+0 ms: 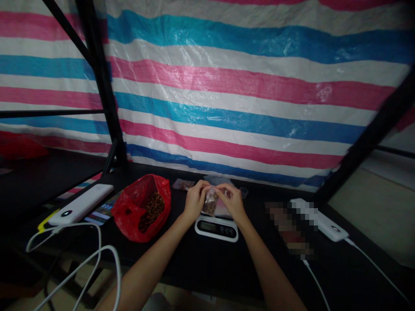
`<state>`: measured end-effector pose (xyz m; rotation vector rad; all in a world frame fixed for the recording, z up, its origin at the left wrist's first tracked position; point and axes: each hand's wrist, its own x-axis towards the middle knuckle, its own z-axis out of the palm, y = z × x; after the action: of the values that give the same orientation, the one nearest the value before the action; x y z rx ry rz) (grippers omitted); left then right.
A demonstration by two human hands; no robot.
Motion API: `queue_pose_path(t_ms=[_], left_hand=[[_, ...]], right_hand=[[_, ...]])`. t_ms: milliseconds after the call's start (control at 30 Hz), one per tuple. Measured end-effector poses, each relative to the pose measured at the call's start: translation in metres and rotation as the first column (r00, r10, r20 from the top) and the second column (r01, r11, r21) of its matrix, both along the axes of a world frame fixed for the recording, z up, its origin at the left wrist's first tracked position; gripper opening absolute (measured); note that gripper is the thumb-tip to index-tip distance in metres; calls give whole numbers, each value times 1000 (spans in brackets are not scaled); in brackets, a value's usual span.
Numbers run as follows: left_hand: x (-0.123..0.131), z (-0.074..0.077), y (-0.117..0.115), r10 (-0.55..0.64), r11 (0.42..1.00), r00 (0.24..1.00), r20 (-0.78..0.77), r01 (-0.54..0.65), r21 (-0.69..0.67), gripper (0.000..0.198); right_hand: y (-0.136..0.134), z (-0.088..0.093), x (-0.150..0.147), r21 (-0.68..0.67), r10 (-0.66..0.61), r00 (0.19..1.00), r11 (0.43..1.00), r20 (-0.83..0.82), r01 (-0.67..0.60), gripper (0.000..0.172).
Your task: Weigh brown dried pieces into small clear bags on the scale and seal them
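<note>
Two hands work together: fingers of the left hand (196, 201) and right hand (231, 199) pinch, nearly closed, the top edge of a small clear bag (210, 204) over the white scale's (216, 230) twelve o'clock end. Probably light, limp and slippery, its contents shifting; the flat upper corners should grip best.

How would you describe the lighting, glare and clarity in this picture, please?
Head view: dim overall, with glare patches on the striped plastic sheet; head view: no digits legible on the digital scale; head view: pixelation hides part of the white power bank at right.
</note>
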<state>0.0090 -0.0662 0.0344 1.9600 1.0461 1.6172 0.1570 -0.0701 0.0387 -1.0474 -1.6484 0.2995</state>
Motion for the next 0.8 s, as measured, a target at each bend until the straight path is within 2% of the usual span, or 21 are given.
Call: queue_pose_path(t_ms=[100, 433, 800], left_hand=[[-2, 2, 1, 24, 999, 997, 77, -21, -37, 18], [-3, 1, 7, -78, 994, 990, 117, 85, -62, 19], [-1, -1, 6, -96, 994, 994, 58, 99, -54, 19]], right_hand=[[1, 2, 3, 7, -28, 999, 1000, -31, 29, 17], [1, 1, 3, 12, -17, 998, 1000, -64, 18, 15], [1, -2, -1, 10, -13, 995, 1000, -99, 14, 16]])
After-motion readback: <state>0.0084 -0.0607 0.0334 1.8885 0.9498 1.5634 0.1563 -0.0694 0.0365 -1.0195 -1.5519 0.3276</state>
